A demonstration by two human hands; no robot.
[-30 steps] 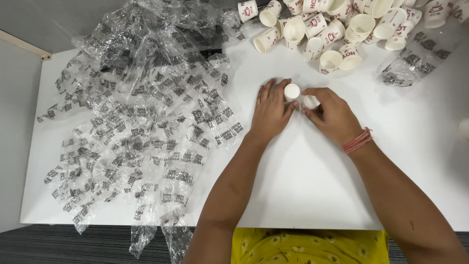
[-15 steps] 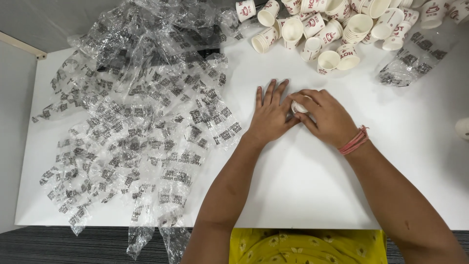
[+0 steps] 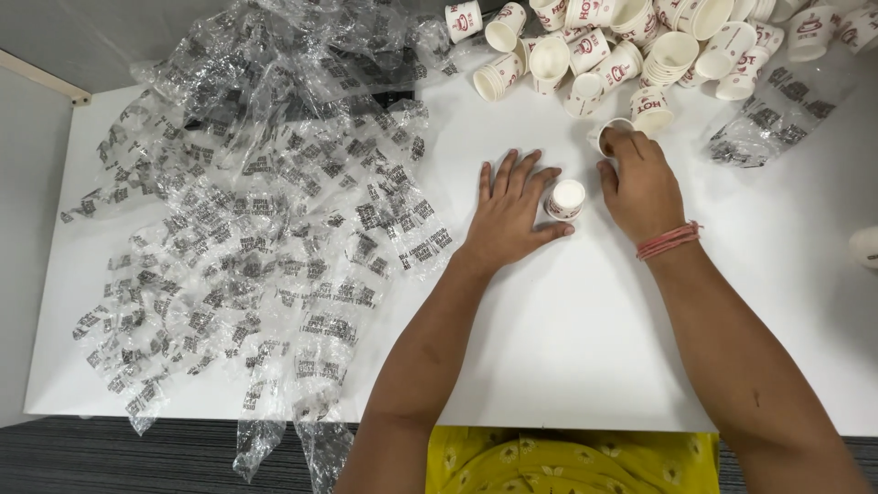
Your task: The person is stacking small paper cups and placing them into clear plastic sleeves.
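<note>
A small white paper cup [image 3: 565, 198] stands upside down on the white table [image 3: 567, 348], between my two hands. My left hand [image 3: 512, 212] lies flat on the table with fingers spread, its thumb beside that cup. My right hand [image 3: 643, 183] reaches toward the far side, and its fingertips close on another paper cup [image 3: 601, 134] at the near edge of a pile of paper cups [image 3: 631, 41]. That cup is mostly hidden by my fingers. A red band circles my right wrist.
Several crumpled clear plastic sleeves with dark print [image 3: 247, 210] cover the left half of the table. One more printed sleeve [image 3: 777, 114] lies at the far right by the cup pile. Another cup [image 3: 864, 247] sits at the right edge.
Both hands were together around one cup. My right hand has let it go and moved up to a cup at the pile's edge. My left hand has flattened beside the upside-down cup.
</note>
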